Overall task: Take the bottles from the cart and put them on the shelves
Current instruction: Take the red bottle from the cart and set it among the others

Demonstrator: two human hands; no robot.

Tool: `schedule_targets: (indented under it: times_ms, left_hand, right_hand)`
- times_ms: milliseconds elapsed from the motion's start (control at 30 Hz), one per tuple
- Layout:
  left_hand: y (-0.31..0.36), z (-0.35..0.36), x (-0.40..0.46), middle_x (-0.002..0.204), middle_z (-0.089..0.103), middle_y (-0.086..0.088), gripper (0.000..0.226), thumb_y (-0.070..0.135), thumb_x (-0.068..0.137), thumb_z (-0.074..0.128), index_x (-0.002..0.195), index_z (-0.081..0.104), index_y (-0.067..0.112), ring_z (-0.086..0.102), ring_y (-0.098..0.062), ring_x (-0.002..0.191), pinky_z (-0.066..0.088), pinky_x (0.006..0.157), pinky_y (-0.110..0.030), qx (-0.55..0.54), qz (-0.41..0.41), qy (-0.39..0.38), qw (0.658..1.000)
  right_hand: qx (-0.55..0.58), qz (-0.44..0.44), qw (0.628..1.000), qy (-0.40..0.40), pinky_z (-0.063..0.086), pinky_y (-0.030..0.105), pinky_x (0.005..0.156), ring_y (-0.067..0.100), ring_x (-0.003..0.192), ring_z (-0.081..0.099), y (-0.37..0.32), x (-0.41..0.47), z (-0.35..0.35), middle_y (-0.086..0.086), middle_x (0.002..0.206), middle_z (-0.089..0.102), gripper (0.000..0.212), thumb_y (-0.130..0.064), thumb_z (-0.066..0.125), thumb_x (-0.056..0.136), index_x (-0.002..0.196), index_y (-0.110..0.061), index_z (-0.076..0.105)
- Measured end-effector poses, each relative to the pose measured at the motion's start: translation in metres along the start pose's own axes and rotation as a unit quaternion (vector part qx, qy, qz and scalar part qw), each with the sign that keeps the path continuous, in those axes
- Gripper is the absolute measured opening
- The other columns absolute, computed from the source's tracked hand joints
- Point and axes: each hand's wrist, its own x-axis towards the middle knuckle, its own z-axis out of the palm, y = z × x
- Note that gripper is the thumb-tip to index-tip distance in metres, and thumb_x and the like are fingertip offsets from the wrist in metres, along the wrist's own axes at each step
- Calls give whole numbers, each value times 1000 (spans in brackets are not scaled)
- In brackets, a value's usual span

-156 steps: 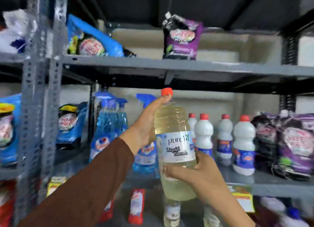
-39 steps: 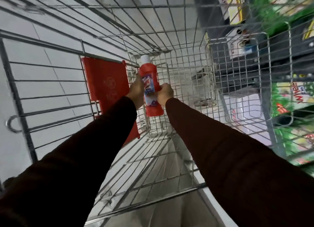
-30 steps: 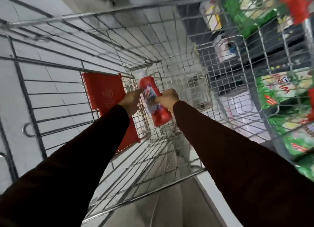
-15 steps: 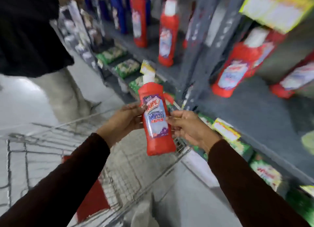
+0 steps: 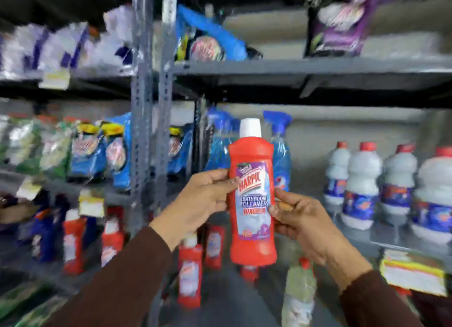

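Note:
I hold a red bathroom cleaner bottle (image 5: 252, 199) with a white cap upright in front of the grey metal shelves (image 5: 293, 68). My left hand (image 5: 203, 199) grips its left side at label height. My right hand (image 5: 300, 219) grips its right side a little lower. The bottle's label faces me. Below it, on a lower shelf, stand several matching red bottles (image 5: 189, 275) and a pale yellow bleach bottle (image 5: 298, 295) with a red cap. The cart is out of view.
White bottles with red caps (image 5: 362, 182) line the middle shelf at right. Blue spray bottles (image 5: 278, 153) stand behind the held bottle. Blue pouches (image 5: 97, 153) fill the left bay, purple pouches (image 5: 342, 23) the top shelf. A perforated upright post (image 5: 149, 106) divides the bays.
I lifted the red bottle out of the cart and turned to face the shelves. The bottle now stands higher, upright, before the middle shelf, still in both hands.

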Motion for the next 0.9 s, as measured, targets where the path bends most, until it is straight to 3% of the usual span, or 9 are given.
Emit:
schedule_targets:
  times_ms: [133,267,433,700,800,900]
  left_hand:
    - [32,44,43,105,70,-15,29,12,89,59,116,64,2,71,-20,79,60,72,-33,13,33,-60,998]
    - [50,70,66,110,72,-17,31,13,87,63,116,65,5,71,-26,91,60,77,-38,11,50,-92,994]
    - [59,83,75,113,72,-16,32,15,88,63,118,63,5,71,-28,97,59,82,-41,17,66,-104,992]
    - [52,77,76,113,72,-15,36,19,84,66,118,63,6,70,-29,101,58,84,-43,21,71,-95,993]
    - [22,55,63,111,73,-15,37,17,85,66,120,63,5,71,-27,96,59,79,-40,31,43,-76,996]
    - [-20,30,42,103,74,-10,46,17,75,71,118,64,3,72,-22,90,59,75,-35,24,9,-59,998]
  right_hand:
    - [0,-54,998,26,62,30,66,17,77,74,-47,0,-39,12,97,78,35,-13,76,71,106,-9,74]
    - [2,-84,996,40,63,38,75,25,88,75,-76,-7,-60,17,103,77,68,-31,92,55,113,-3,70]
    - [-7,-112,991,70,63,31,66,18,77,76,-89,-9,-68,8,88,79,25,3,59,87,108,-7,69]
    - [-4,-113,993,38,63,32,69,20,83,75,-81,0,-74,12,97,79,38,-7,66,76,114,-7,68]
    - [-30,-71,997,3,63,34,73,23,88,75,-47,6,-69,19,110,74,43,-7,69,76,118,-6,68]
    - [-29,-18,999,-10,63,36,75,24,90,74,2,4,-60,17,108,76,44,-4,71,72,116,-9,70]
